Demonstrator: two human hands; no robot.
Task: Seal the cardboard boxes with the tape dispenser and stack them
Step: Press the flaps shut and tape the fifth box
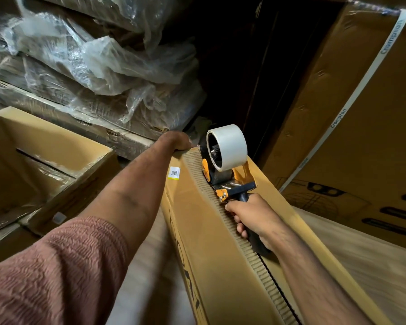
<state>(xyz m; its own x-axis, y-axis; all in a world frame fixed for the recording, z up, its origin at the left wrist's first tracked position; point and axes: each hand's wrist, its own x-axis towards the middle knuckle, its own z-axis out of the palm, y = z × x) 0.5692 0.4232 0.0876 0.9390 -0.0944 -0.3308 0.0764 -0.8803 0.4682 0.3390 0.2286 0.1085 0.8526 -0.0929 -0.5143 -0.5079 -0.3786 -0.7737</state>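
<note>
**Tape dispenser set at the far end of the box seam**

The cardboard box [197, 231] lies long and narrow, its top flaps meeting in a seam that looks untaped, so it likely needs bracing while tape is run. The left hand [177, 141] reaches out on a straight arm and rests on the far corner, probably pinning the flap down; its fingers fall over the edge, so whether they curl I cannot tell. The right hand [251, 219] wraps the black handle of the tape dispenser [225, 163], which sits on the seam near that far end, roll uppermost. Another sealed box [56, 156] lies well apart, left.
</note>
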